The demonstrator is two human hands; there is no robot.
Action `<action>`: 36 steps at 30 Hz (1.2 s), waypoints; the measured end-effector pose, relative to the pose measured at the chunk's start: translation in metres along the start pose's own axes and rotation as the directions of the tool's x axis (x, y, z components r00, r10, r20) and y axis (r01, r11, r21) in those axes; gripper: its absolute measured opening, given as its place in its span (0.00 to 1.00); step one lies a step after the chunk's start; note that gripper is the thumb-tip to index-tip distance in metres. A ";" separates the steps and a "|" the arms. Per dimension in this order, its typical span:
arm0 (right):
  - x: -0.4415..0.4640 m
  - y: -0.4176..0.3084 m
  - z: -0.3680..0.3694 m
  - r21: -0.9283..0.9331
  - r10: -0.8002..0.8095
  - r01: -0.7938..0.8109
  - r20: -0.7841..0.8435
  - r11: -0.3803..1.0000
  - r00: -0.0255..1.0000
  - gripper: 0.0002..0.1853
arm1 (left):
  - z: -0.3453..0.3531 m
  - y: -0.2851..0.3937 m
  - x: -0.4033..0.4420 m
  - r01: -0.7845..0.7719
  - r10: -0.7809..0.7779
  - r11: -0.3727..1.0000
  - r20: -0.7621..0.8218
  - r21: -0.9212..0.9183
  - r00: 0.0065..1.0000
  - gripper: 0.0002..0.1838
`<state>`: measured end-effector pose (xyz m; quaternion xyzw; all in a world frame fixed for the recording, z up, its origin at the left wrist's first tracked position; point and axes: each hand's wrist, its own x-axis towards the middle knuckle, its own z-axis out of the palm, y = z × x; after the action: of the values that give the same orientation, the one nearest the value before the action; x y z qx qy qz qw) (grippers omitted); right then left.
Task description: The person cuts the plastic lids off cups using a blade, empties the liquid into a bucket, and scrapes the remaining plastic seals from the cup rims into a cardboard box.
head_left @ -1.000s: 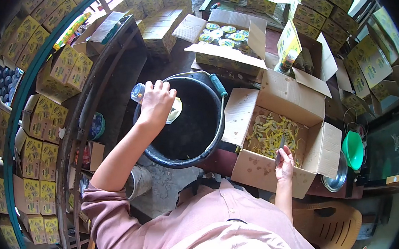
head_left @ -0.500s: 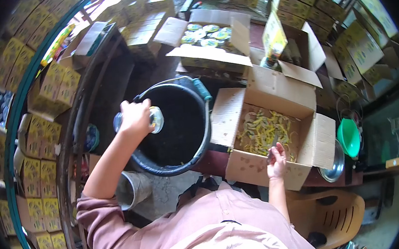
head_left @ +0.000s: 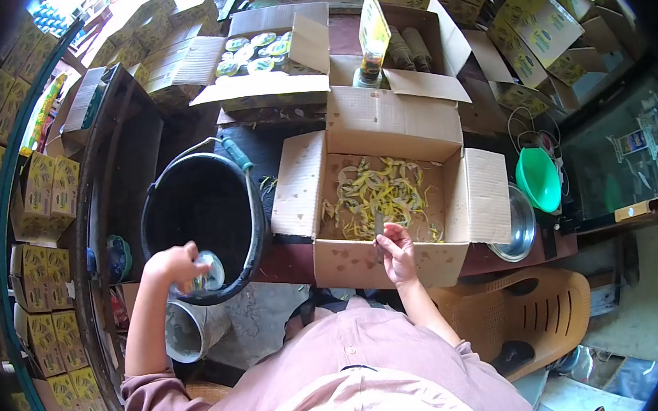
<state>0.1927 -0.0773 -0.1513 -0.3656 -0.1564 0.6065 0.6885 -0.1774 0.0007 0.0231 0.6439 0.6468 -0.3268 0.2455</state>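
My left hand (head_left: 172, 268) is closed around a clear plastic cup (head_left: 211, 272), held over the near rim of the black bucket (head_left: 257, 235). The cup is smeared by motion, so its contents cannot be made out. My right hand (head_left: 399, 252) pinches a narrow, dark, flat blade like a knife (head_left: 379, 232), pointing away from me. It is over the near wall of an open cardboard box (head_left: 397, 266). Yellow-green strips like peelings (head_left: 378, 189) are strewn over the box floor.
Behind stands an open carton (head_left: 256, 86) of lidded cups (head_left: 259, 47). A green bowl (head_left: 538, 179) and metal basin (head_left: 520, 228) sit right. A grey pail (head_left: 191, 331) is below the bucket; a tan plastic chair (head_left: 542, 312) stands right. Stacked yellow cartons (head_left: 48, 281) line the left.
My left hand has drawn the cup back toward me, from over the bucket's interior to its near rim. My right hand still pinches the blade. The whole view has shifted rightward.
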 end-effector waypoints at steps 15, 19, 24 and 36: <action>0.031 -0.084 -0.042 0.077 0.079 -0.070 -0.122 0.995 0.989 0.12 | -0.013 0.044 -0.026 0.118 -0.124 0.963 -0.008 -0.240 0.992 0.26; 0.034 -0.074 -0.055 -0.133 -0.115 0.110 -0.038 0.985 0.993 0.13 | -0.001 0.049 -0.024 0.148 -0.175 0.961 -0.099 -0.233 0.980 0.25; 0.023 -0.063 -0.040 -0.522 -0.329 0.331 0.100 0.786 0.939 0.13 | 0.014 0.039 -0.019 0.104 -0.178 0.908 -0.150 -0.406 0.972 0.27; 0.028 -0.046 -0.040 -0.688 -0.325 0.291 0.084 0.665 0.942 0.12 | 0.024 0.017 -0.024 0.167 -0.305 0.863 -0.230 -0.477 0.924 0.26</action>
<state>0.2580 -0.0632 -0.1535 -0.5775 -0.4149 0.3701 0.5978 -0.1613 -0.0343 0.0231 0.5263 0.8086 -0.0961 0.2447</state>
